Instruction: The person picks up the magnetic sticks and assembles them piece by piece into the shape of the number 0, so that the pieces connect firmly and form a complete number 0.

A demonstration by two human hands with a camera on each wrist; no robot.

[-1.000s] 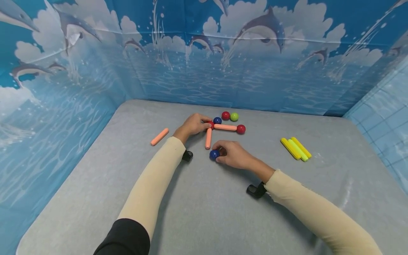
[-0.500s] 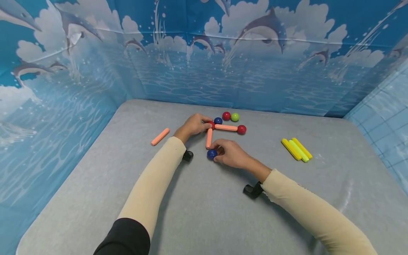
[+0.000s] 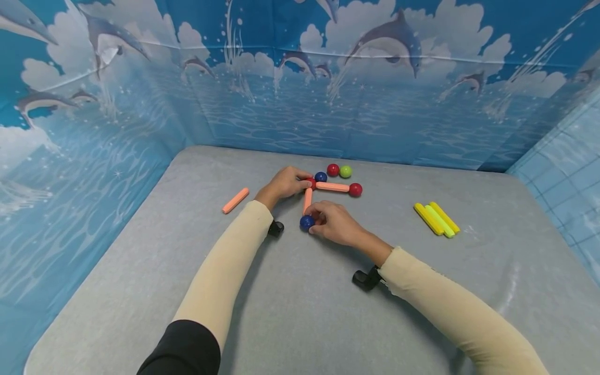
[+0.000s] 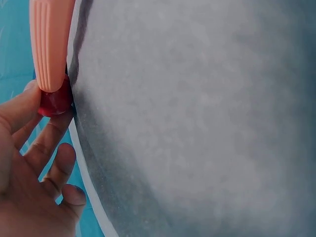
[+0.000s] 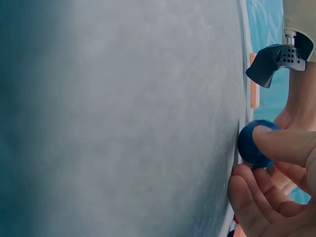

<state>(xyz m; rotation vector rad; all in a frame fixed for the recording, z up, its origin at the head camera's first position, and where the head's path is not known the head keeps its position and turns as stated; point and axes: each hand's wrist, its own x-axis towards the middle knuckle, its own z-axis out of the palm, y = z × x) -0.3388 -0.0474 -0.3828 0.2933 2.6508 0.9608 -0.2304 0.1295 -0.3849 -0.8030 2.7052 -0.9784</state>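
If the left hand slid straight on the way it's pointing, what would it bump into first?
Most likely the blue ball just beyond the red ball that the left hand holds, though it's unclear whether the two balls already touch.

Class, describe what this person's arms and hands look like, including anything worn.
The left hand and right hand are gloveless. Cream sleeves cover both forearms; black fabric shows higher on the left. A small black device sits at each wrist; the left one has little holes.
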